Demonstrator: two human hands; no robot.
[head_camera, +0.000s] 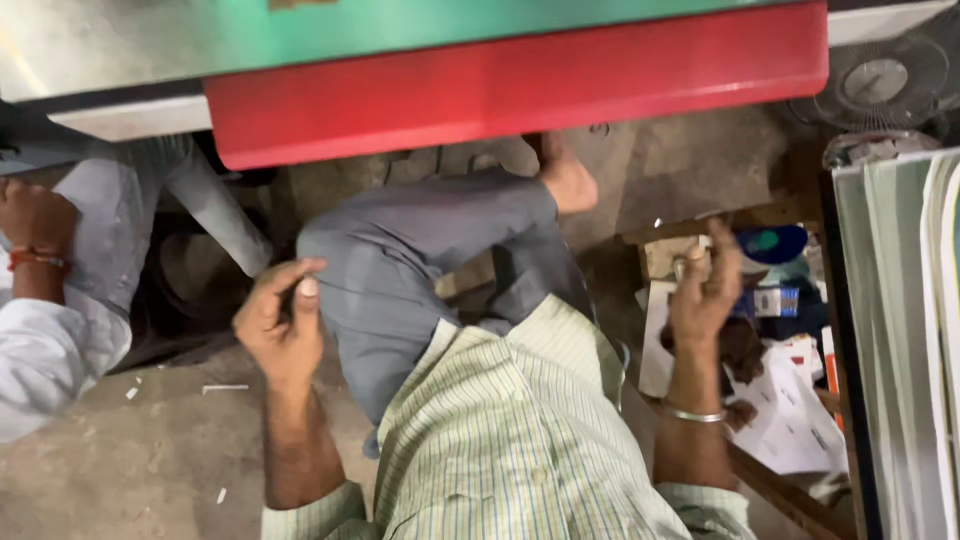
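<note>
Nearest to my lens is the pale green striped cotton shirt (500, 440), filling the bottom centre of the frame. Starting at the fingers: my left hand (281, 322), left of centre, has its fingers curled loosely inward with the thumb (307, 305) laid against them; it may pinch something tiny, but I cannot tell, and nothing plainly shows in it. My right hand (705, 290), right of centre, is raised with fingers half bent, and a small pale object (693, 255) seems to sit at the fingertips; whether it is actually pinched I cannot tell. A thin silver metal bangle (693, 413) rings that wrist. Outward from the right hand, just beyond and below it, lies a wooden tray of white paper slips and small printed cartons (790, 400), with a blue round lid (775, 243) above; the right hand is much the nearer to this clutter, the left being well apart across my grey-trousered folded leg (420, 270). Along the top runs a long red metal panel (520, 85), its long axis left to right. At the far left sits another person's hand (35, 215) with a red thread band.
</note>
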